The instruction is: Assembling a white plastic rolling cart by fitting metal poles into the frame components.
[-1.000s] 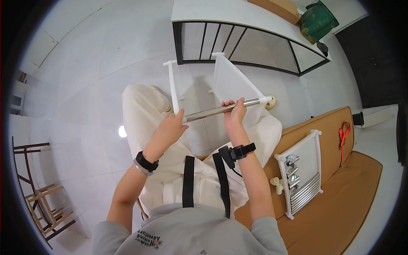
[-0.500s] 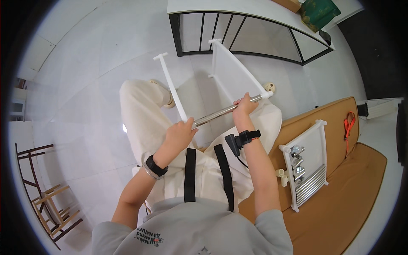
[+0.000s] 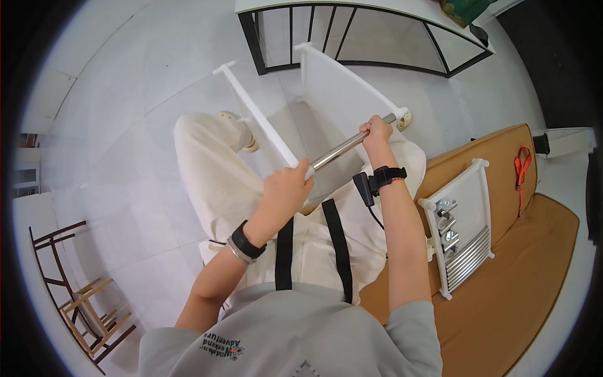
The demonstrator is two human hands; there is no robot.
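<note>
A shiny metal tube [image 3: 341, 151] runs between two white plastic panels with thick rims. It joins the near corner of the left panel [image 3: 262, 127] and the near corner of the right panel [image 3: 349, 80]. My left hand [image 3: 286, 191] is closed round the left panel's corner at the tube's lower end; its fingers partly hide that joint. My right hand [image 3: 378, 134] grips the tube close to the right panel's corner. Both panels stand upright between my knees, their far ends reaching toward the floor.
On the brown sofa [image 3: 534, 264] to my right lies another white panel [image 3: 466, 196] bearing several metal tubes [image 3: 465, 251] and fittings. A red strap [image 3: 520, 166] hangs beyond it. Ahead is a white-topped table [image 3: 358, 5] with a black frame; wooden stools [image 3: 88, 301] are at left.
Both hands have shifted right with the joined panels and tube. The left panel has turned, showing more of its face, and the right hand has moved farther away from me.
</note>
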